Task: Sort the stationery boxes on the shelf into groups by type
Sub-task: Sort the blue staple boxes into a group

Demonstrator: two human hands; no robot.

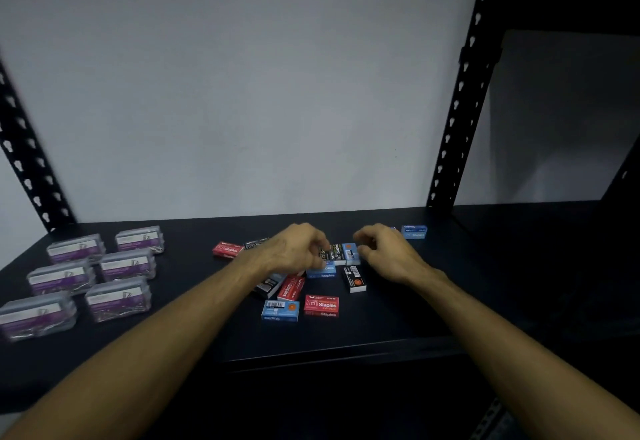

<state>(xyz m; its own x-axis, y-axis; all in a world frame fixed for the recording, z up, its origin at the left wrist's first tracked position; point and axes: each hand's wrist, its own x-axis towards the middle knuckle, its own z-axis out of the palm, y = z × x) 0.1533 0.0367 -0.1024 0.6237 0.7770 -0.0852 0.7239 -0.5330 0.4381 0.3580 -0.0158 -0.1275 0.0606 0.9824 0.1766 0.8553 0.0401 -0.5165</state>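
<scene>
Head view. We take the black staple box [333, 253] mid-shelf [398, 318] as landmark. It lies between our hands, long axis running away from us. Left hand [294, 249] just left of it, fingertips curled at its near-left edge; pinching or only touching, we cannot tell. Right hand [384, 249] just right, fingers loosely curled, holding nothing visible. Staple boxes scattered around; clear clip boxes [104, 266] grouped well left.
</scene>
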